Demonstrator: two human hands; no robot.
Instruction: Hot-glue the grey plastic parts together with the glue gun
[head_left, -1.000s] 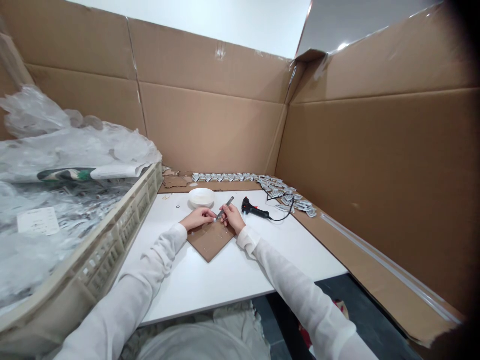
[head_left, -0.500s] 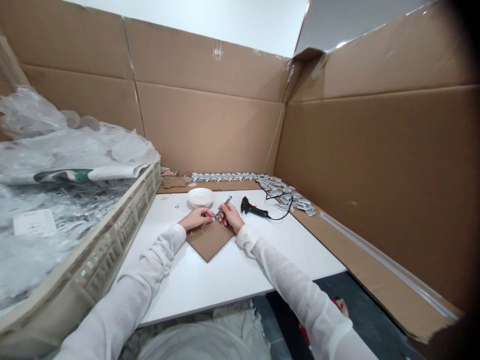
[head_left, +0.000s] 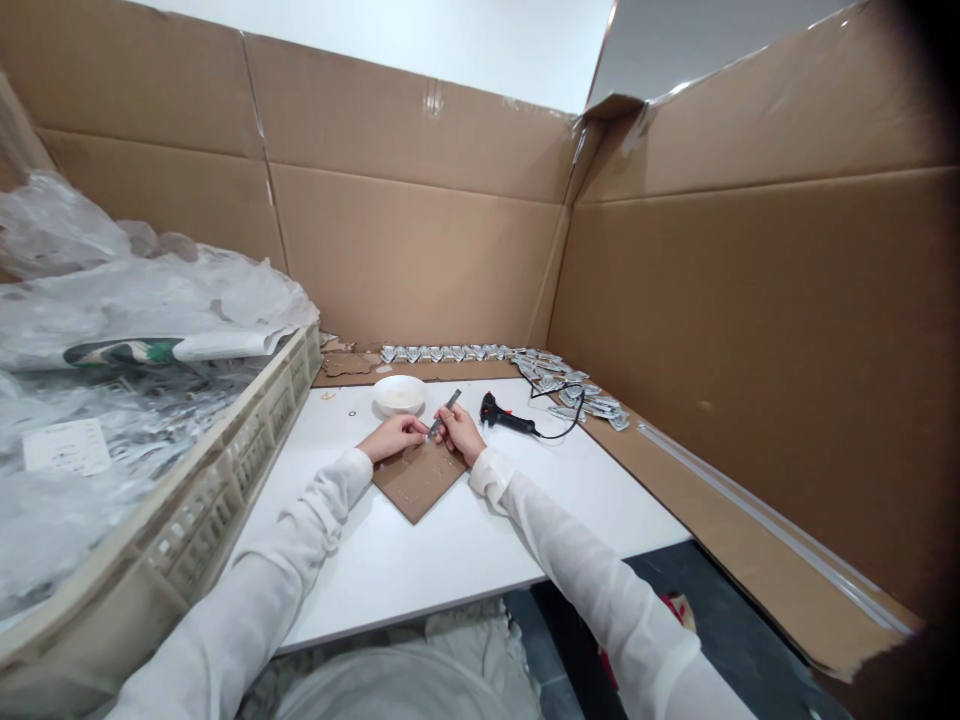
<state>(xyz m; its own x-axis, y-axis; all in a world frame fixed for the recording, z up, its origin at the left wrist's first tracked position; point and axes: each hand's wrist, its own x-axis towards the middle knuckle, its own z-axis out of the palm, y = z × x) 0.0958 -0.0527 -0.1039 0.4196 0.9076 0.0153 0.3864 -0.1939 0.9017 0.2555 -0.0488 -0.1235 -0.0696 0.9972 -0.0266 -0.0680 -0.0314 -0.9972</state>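
Note:
My right hand (head_left: 460, 435) is closed around a slim, flat silver-grey metal tool (head_left: 450, 404), held tilted like a pen with its lower end down near the brown cardboard piece (head_left: 414, 490). My left hand (head_left: 397, 437) rests at the cardboard's far left side, fingers pinched together close to the tool's tip. Whatever is between those fingers is too small to make out. Small pale specks dot the cardboard. Just behind my hands stands a white bowl (head_left: 400, 393). A black glue gun (head_left: 508, 415) with a red trigger lies to the right of my right hand.
Along the white table's (head_left: 480, 540) back edge runs a row of silver pieces (head_left: 444, 354), with a pile of similar pieces (head_left: 574, 388) at the right. A plastic crate (head_left: 217, 490) of bagged parts flanks the left. Tall cardboard walls (head_left: 420, 230) enclose the back and right.
The metal tool has shifted slightly left and its upper end looks turned a little. Both hands stay almost in place over the cardboard.

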